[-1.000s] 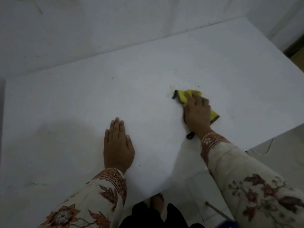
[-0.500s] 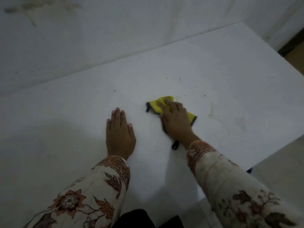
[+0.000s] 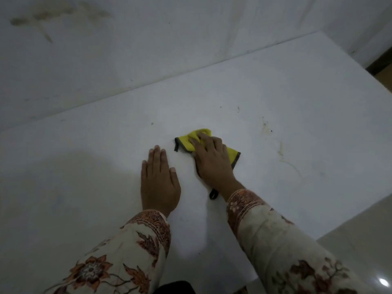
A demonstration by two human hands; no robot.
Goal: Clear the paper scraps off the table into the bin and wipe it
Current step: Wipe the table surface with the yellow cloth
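Right hand [image 3: 212, 160] is pressing down on a yellow cloth [image 3: 188, 142], fingers spread over it and slightly curled into the bunched fabric. Left hand [image 3: 159, 183] lies flat on the white table [image 3: 297, 107], fingers straight and together, holding nothing, just beside the cloth. The cloth sticks out past the fingertips, and its dark loop [image 3: 213, 194] pokes out near the wrist. Yellowish smear [image 3: 282, 149] and some dark specks sit to the right. Stained white wall [image 3: 148, 39] behind, pale floor [image 3: 360, 240] at lower right.
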